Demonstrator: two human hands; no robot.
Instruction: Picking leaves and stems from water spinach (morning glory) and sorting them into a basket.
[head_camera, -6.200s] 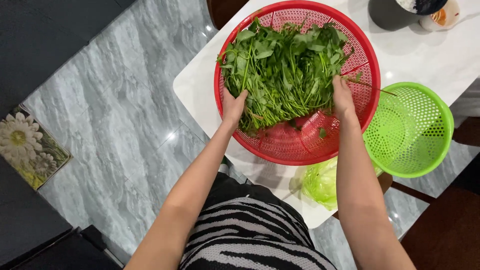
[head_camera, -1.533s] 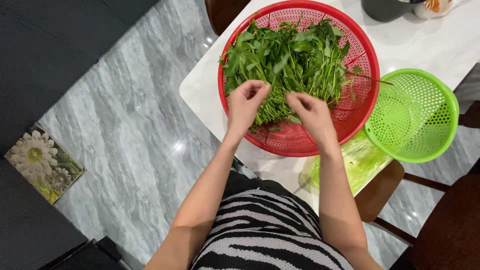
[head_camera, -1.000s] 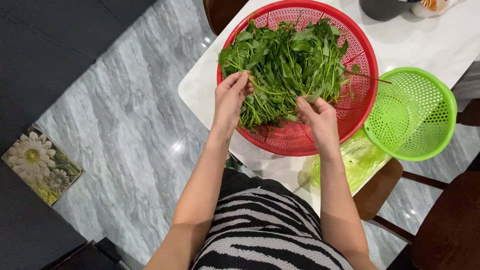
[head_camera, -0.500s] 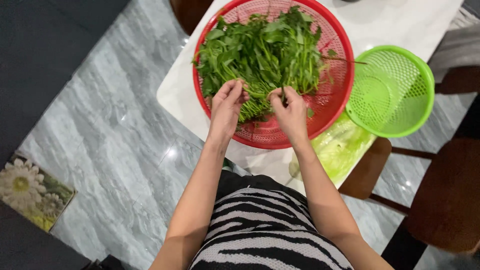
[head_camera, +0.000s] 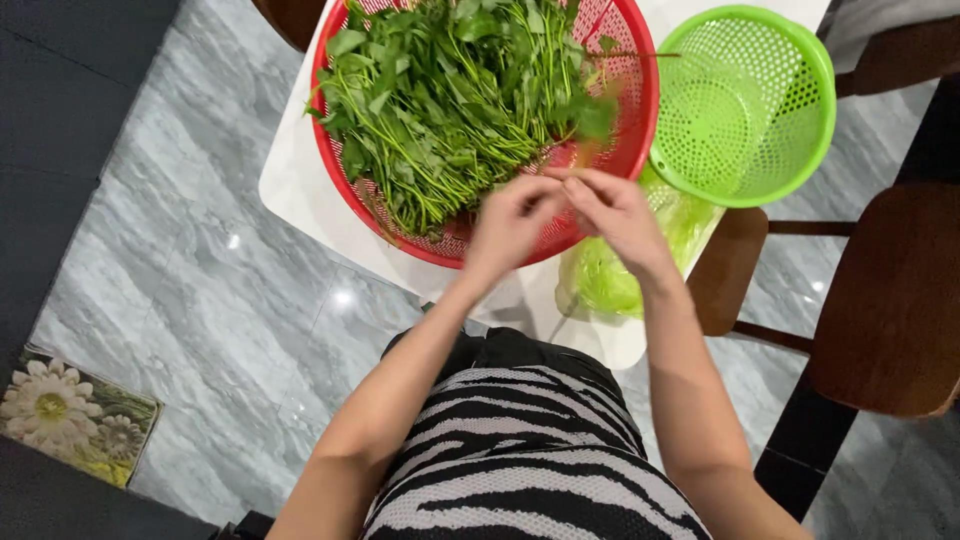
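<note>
A big red perforated basket (head_camera: 632, 70) on the white table (head_camera: 296, 195) holds a heap of leafy green stems (head_camera: 450, 90). Just in front of the basket's near rim my left hand (head_camera: 512, 222) and my right hand (head_camera: 618, 210) meet fingertip to fingertip. Both pinch one thin green sprig (head_camera: 592, 122), whose blurred leafy end rises over the basket's right side. An empty bright green perforated basket (head_camera: 745, 100) stands to the right of the red one.
A crumpled pale green plastic bag (head_camera: 600, 278) lies on the table corner under my right wrist. Brown wooden chairs (head_camera: 890, 300) stand at the right. The grey marble floor spreads to the left, with a flower-print mat (head_camera: 70, 420) at the lower left.
My hands have drawn back out of the heap to the basket's near rim and come together, lifting a single sprig. The view has tilted down, so the baskets sit higher in the picture.
</note>
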